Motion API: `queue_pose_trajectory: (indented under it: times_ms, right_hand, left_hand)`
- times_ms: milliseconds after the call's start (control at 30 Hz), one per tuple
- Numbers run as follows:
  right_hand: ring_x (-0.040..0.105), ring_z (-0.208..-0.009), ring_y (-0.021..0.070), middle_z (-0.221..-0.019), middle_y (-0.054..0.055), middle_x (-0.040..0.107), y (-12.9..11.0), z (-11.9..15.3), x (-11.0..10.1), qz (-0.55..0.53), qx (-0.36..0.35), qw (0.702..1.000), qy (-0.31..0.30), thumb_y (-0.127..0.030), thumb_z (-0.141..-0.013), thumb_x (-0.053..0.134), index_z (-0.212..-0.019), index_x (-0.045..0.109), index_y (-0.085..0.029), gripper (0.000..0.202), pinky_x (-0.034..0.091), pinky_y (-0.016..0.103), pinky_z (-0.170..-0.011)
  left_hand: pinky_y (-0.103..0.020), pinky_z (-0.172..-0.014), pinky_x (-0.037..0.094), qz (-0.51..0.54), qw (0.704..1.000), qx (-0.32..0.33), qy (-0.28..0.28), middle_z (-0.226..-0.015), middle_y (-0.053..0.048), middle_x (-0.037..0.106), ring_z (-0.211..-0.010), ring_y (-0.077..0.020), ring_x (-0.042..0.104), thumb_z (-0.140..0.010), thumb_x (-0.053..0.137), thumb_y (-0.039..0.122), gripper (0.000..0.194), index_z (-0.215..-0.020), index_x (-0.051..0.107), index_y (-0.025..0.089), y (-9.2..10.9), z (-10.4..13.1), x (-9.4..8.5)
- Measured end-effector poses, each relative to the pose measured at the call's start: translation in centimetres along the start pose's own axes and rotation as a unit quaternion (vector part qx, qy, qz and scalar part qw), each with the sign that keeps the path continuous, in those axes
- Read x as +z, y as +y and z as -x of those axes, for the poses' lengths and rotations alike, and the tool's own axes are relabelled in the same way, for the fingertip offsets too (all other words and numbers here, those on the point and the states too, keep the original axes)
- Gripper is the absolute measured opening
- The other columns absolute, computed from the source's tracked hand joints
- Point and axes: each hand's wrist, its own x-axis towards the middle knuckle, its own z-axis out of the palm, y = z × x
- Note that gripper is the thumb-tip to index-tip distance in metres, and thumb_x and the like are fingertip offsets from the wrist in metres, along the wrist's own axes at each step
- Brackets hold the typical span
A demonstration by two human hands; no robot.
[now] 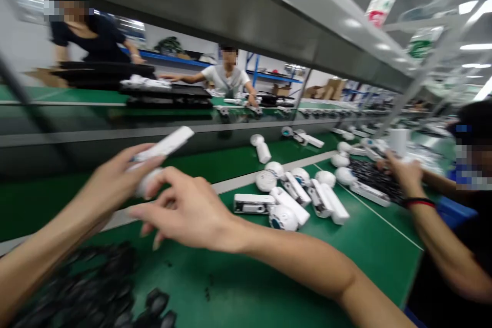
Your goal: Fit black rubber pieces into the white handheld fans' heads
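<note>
- Left hand (pixel 115 177): its grip is holding one white device (pixel 167 144) above the worktop (pixel 230 282); whether finished, I cannot tell.
- Right hand (pixel 196 212): its grip is hovering beside it, slightly parted.
- More white devices (pixel 290 205) and loose black parts (pixel 96 287) are lying unheld.

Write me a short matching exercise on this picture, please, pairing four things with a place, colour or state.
1. Left hand
2. Black parts nearest the camera
3. Worktop
4. Back shelving

A. Blue
B. Lower left of the picture
C. Green
D. Holding a white device

Pairs: 1-D, 2-B, 3-C, 4-A
</note>
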Motion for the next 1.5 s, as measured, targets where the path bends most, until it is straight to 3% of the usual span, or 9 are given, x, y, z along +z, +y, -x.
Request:
queue_pose_trajectory:
  times_ms: [100,233,367,467,633,800,1067,1267,1500]
  right_hand:
    - [0.073,-0.061,0.0145,-0.066,-0.009,0.071,0.1,0.4,-0.7,0.047,-0.017,0.998,-0.027,-0.029,-0.102,0.071,-0.093,0.057,-0.026,0.017,0.053,0.024,-0.065]
    - [0.072,-0.062,0.0135,-0.071,-0.007,0.076,-0.2,0.8,-2.2,0.119,-0.031,0.992,-0.029,-0.025,-0.1,0.073,-0.088,0.067,-0.024,0.014,0.048,0.023,-0.065]
    - [0.073,-0.066,0.0144,-0.071,-0.006,0.077,-0.6,0.9,-4.0,0.168,-0.016,0.986,0.012,-0.022,-0.1,0.07,-0.085,0.07,-0.023,0.015,0.045,0.025,-0.065]
    - [0.073,-0.068,0.0152,-0.073,-0.005,0.079,0.0,1.0,-4.2,0.223,-0.004,0.975,-0.013,-0.022,-0.1,0.072,-0.085,0.073,-0.022,0.015,0.043,0.027,-0.065]
    - [0.074,-0.076,0.0173,-0.083,-0.001,0.082,2.1,1.1,-2.1,0.295,-0.015,0.94,-0.173,-0.016,-0.095,0.079,-0.088,0.081,-0.021,0.009,0.04,0.028,-0.067]
    - [0.076,-0.088,0.0215,-0.093,0.0,0.085,3.0,1.2,0.1,0.331,-0.027,0.905,-0.265,-0.019,-0.095,0.082,-0.099,0.086,-0.024,0.008,0.037,0.029,-0.067]
    - [0.075,-0.088,0.021,-0.092,-0.001,0.084,3.2,2.1,1.6,0.371,-0.008,0.881,-0.292,-0.027,-0.092,0.088,-0.096,0.084,-0.025,0.006,0.03,0.03,-0.063]
    - [0.069,-0.077,0.0158,-0.078,-0.003,0.078,3.2,1.9,1.5,0.33,0.005,0.894,-0.303,-0.021,-0.089,0.09,-0.085,0.08,-0.022,0.011,0.033,0.027,-0.065]
    - [0.075,-0.074,0.0155,-0.083,0.0,0.078,3.4,1.3,-0.7,0.081,-0.005,0.97,-0.227,-0.017,-0.098,0.074,-0.101,0.072,-0.019,0.004,0.054,0.026,-0.07]
  left_hand:
    - [-0.04,-0.092,0.064,-0.052,0.994,-0.017,-0.09,-0.124,-0.01,0.082,-0.114,-0.0388,0.076,-0.077,0.067,0.068,0.069,-0.129,0.076,0.024,-0.7,-1.8,-0.2]
    - [-0.06,-0.123,0.044,-0.135,0.988,-0.072,0.004,-0.151,-0.021,0.066,-0.149,-0.051,0.052,-0.084,0.064,0.061,0.063,-0.129,0.074,0.018,-1.9,-4.9,0.6]
    - [-0.077,-0.114,0.042,-0.144,0.973,-0.176,0.034,-0.14,-0.035,0.066,-0.142,-0.065,0.051,-0.063,0.089,0.048,0.082,-0.132,0.067,0.011,-3.4,-5.8,2.3]
    - [-0.073,-0.12,0.039,-0.094,0.974,-0.199,0.042,-0.137,-0.029,0.07,-0.142,-0.0601,0.054,-0.057,0.089,0.028,0.074,-0.127,0.067,0.015,-4.5,-5.9,3.3]
    - [-0.056,-0.116,0.052,0.073,0.977,-0.184,0.08,-0.132,-0.021,0.073,-0.135,-0.0444,0.064,-0.067,0.078,0.02,0.056,-0.121,0.066,0.016,-4.4,-6.0,2.0]
    - [-0.043,-0.088,0.067,0.287,0.941,-0.169,0.053,-0.099,-0.016,0.077,-0.095,-0.0298,0.076,-0.08,0.071,0.027,0.027,-0.104,0.066,0.015,-2.7,-4.0,-1.3]
    - [-0.036,-0.085,0.064,0.565,0.814,-0.135,-0.002,-0.095,-0.008,0.069,-0.084,-0.0217,0.071,-0.102,0.064,0.037,0.021,-0.104,0.064,0.016,0.3,1.1,-2.7]
    - [-0.038,-0.093,0.059,0.547,0.831,-0.099,-0.014,-0.106,-0.01,0.073,-0.103,-0.0275,0.072,-0.09,0.086,0.047,0.042,-0.114,0.066,0.018,0.9,3.2,-1.2]
    - [-0.031,-0.077,0.054,0.465,0.881,-0.082,0.038,-0.116,-0.009,0.071,-0.099,-0.023,0.069,-0.078,0.098,0.039,0.055,-0.116,0.063,0.02,0.9,5.0,-1.2]
